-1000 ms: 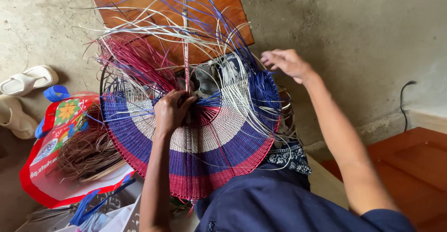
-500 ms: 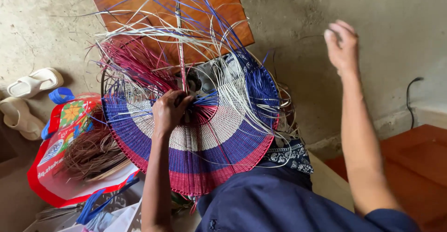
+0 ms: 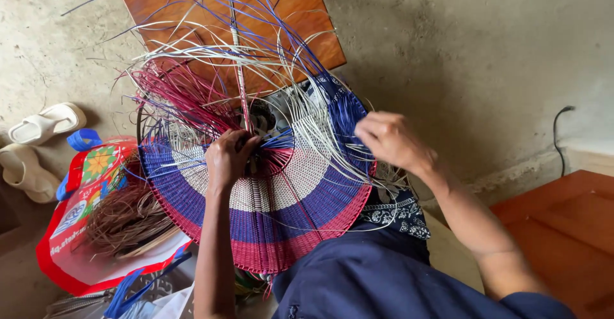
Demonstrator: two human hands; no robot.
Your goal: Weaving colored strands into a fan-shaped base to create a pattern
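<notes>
Half-woven round basket piece point(image 3: 288, 223) propped against the lap, banded in blue, cream and red, tilted up toward the camera. Unwoven strands point(image 3: 256, 56) fanning off the top edge in cream, blue and red, over a brown wooden board point(image 3: 294, 12) on the concrete floor.

Left hand point(image 3: 229, 159) planted right at the hub of the weave, fingers curled and pressed together, clamping down where the spokes meet. Right hand point(image 3: 389, 141) out at the right rim, fingertips bunched and pinching what looks like a few thin cream strands; can't tell exactly how many.

Tips for this bit, going by the look of it: probably best to hold that left-hand clamp firm so the centre doesn't shift while the strand gets drawn. Pull along the line of the weave, not up and away, otherwise a likely kink or a gap in the row. Worth taking one strand at a time out of that tangle, since the loose ends cross each other a lot near the rim. Even tension, snug against the row underneath.

Off to the left: red shopping bag point(image 3: 70, 229) with a bundle of brown fibre point(image 3: 128, 220) in it, plus pale sandals point(image 3: 45, 124) on the floor.
</notes>
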